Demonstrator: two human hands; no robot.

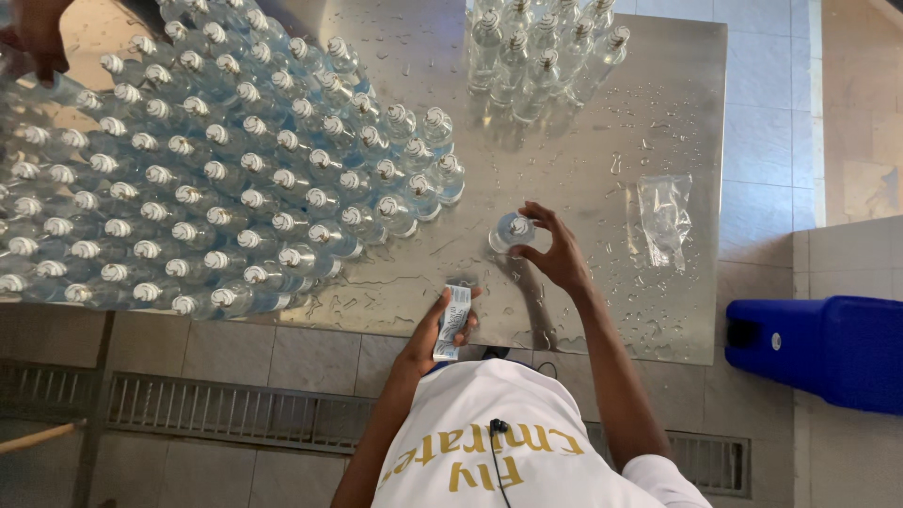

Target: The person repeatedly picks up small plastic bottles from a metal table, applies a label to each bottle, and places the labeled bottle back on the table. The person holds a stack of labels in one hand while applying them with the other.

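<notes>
One clear plastic bottle point(513, 230), set apart on the wet steel table point(583, 160), just right of the big crowd of capped bottles point(207, 169) filling the left side. Held at the top by the right hand point(555, 254): fingers curled narrow around the cap, thumb on the near side, the other fingertips on the far side. In the left hand point(442, 325), close to the table edge and near the body, a thin bundle of white and blue strips point(453, 320), pinched between thumb and closed fingers. Cannot tell whether labels or cap seals; too small to read the kind. Seems to be the step of handling this single bottle at its cap, with the strips kept ready in the other hand. Probably calls next for a steady grip on the wet bottle and for bringing one strip up to it without dropping the rest. Further back, a small group of bottles point(546, 52) standing well apart from the big crowd. To the right, an empty clear plastic bag point(663, 216) lying flat among water drops. Beyond the table edge, on the tiled floor, a blue container point(828, 348). At the top left corner, another person's hand point(38, 33) above the bottles there.
</notes>
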